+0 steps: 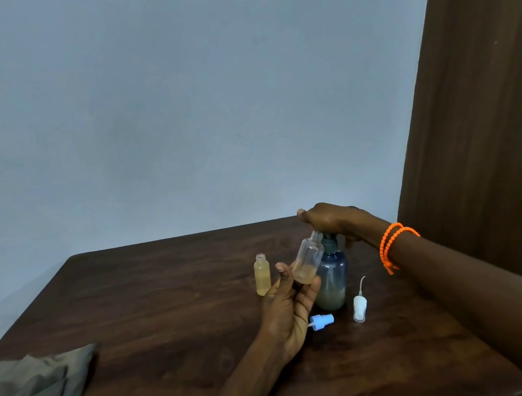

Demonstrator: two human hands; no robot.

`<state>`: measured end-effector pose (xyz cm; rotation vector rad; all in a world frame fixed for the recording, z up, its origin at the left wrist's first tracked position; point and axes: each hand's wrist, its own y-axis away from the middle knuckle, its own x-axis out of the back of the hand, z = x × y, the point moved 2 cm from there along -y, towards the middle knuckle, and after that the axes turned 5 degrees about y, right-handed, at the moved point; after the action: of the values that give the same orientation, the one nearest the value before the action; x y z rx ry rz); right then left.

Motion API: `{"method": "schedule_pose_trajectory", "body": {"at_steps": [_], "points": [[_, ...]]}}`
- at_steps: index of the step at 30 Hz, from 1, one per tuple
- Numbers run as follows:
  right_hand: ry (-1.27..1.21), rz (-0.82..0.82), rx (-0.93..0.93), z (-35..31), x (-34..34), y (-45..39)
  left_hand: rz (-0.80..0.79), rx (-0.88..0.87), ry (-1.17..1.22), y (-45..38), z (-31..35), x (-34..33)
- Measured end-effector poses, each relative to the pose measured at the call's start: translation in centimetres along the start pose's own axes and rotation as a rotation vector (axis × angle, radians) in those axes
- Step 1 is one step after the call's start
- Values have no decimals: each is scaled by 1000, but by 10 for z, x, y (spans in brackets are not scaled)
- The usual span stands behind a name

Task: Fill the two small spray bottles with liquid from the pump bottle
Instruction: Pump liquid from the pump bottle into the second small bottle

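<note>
Left hand (290,308) fingers curled round base of clear small spray bottle (308,260), tilted so open neck meets spout of blue translucent pump bottle (331,280) – catches the stream. Right hand (330,220) pressing pump head; finger position unclear. Second small bottle (262,274), yellowish fill, upright and uncapped, left of both – apparently done. Two white spray caps (322,320) on dark wooden table (166,295), clear of pouring.

From my remote station, I see dim, flat, bluish light with only faint shadows on the dark table (166,295). Wide-angle distortion tilts the brown curtain (490,98) at right, detail is soft throughout, and there is no glare.
</note>
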<state>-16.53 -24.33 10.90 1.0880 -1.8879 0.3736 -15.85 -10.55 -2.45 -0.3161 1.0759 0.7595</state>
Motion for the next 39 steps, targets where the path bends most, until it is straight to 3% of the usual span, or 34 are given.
{"method": "schedule_pose_trajectory", "body": {"at_steps": [24,39], "points": [[-129,14,16,8,-7,-9,-22,-2,-9,0,3,-1],[-69,6,-11,6,-9,1,-5,6,-3,1,2,-2]]}}
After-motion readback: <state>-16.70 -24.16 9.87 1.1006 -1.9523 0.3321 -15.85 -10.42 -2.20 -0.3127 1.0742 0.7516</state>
